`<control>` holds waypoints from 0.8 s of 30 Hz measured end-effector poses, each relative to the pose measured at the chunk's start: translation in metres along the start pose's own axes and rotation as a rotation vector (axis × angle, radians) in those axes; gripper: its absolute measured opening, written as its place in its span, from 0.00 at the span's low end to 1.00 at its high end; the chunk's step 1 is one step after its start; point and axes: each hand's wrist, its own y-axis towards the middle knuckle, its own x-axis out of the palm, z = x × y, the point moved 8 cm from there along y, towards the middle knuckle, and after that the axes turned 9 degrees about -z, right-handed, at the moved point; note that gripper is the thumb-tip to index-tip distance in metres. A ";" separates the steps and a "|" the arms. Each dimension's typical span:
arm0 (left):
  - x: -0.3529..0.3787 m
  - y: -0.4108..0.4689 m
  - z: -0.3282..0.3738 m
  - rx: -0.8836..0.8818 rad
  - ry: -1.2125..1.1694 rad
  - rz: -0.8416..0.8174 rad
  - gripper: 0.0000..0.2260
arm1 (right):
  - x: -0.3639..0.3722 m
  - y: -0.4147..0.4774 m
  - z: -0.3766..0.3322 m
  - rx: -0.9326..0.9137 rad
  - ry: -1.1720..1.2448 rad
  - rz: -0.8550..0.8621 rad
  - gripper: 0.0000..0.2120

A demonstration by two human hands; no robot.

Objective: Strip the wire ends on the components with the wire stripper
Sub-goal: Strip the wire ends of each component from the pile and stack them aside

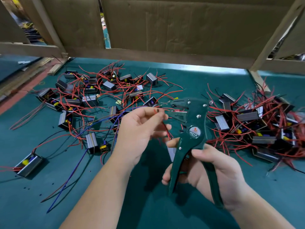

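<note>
The right hand is gripping the dark green wire stripper upright above the mat; the left hand is pinching red and black wire ends beside its jaws; open-cased components are holding yellow parts

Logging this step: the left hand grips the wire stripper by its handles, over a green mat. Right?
No. In the head view the right hand grips the wire stripper by its handles, over the green mat; the left hand pinches red wire.

Upright green wire stripper, scattered components
</note>
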 end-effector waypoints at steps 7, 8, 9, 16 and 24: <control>-0.044 -0.001 0.016 0.061 -0.004 0.265 0.09 | 0.003 -0.003 -0.002 0.028 -0.010 -0.051 0.28; -0.050 -0.002 0.019 0.074 -0.027 0.300 0.10 | 0.003 -0.004 -0.004 0.021 -0.006 -0.049 0.28; -0.054 -0.002 0.021 0.089 -0.046 0.329 0.10 | 0.002 -0.005 -0.006 0.010 0.002 -0.047 0.29; -0.068 -0.010 0.032 0.228 -0.098 0.452 0.10 | -0.007 -0.017 -0.030 -0.073 -0.055 -0.012 0.27; -0.108 -0.006 0.028 0.150 0.011 0.601 0.13 | -0.040 -0.044 -0.086 -0.561 -0.185 0.343 0.36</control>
